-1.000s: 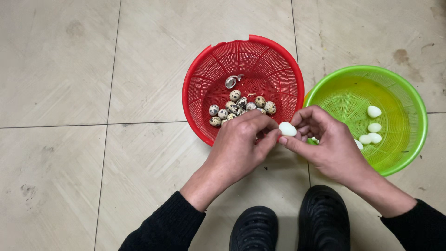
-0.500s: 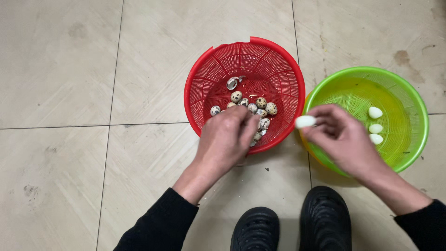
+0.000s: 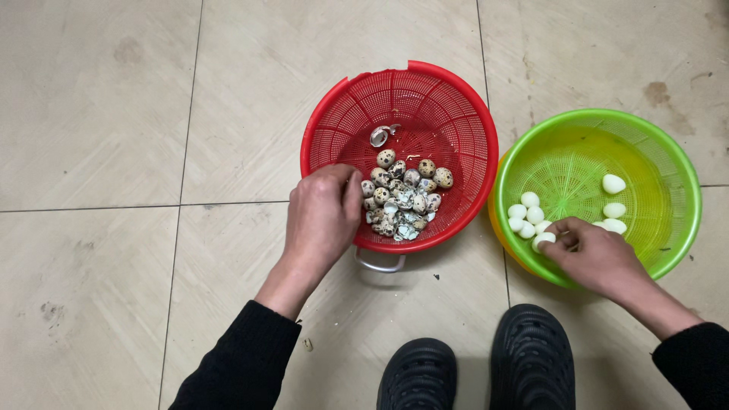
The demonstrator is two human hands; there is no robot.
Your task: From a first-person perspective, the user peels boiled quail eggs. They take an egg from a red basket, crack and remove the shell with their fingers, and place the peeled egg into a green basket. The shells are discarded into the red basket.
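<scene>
A red mesh basket (image 3: 456, 83) holds speckled quail eggs (image 3: 416, 181) and a heap of broken shell pieces (image 3: 402, 224). My left hand (image 3: 323, 220) reaches over its near-left rim, its curled fingers touching the eggs; whether it grips one is hidden. To the right, a green mesh basket (image 3: 683, 175) holds several peeled white eggs (image 3: 528, 209). My right hand (image 3: 596, 258) is low inside its near-left side, pinching one peeled egg (image 3: 544, 241) at the fingertips beside the others.
Both baskets sit on a beige tiled floor (image 3: 152, 114). An orange rim (image 3: 495, 220) shows under the green basket, and a metal handle (image 3: 377, 264) under the red one. My two black shoes (image 3: 418, 376) (image 3: 531, 357) are at the bottom edge.
My hands parted. The right hand carried the peeled egg from between the baskets down into the green basket. The left hand went into the red basket, then drew back to its left rim.
</scene>
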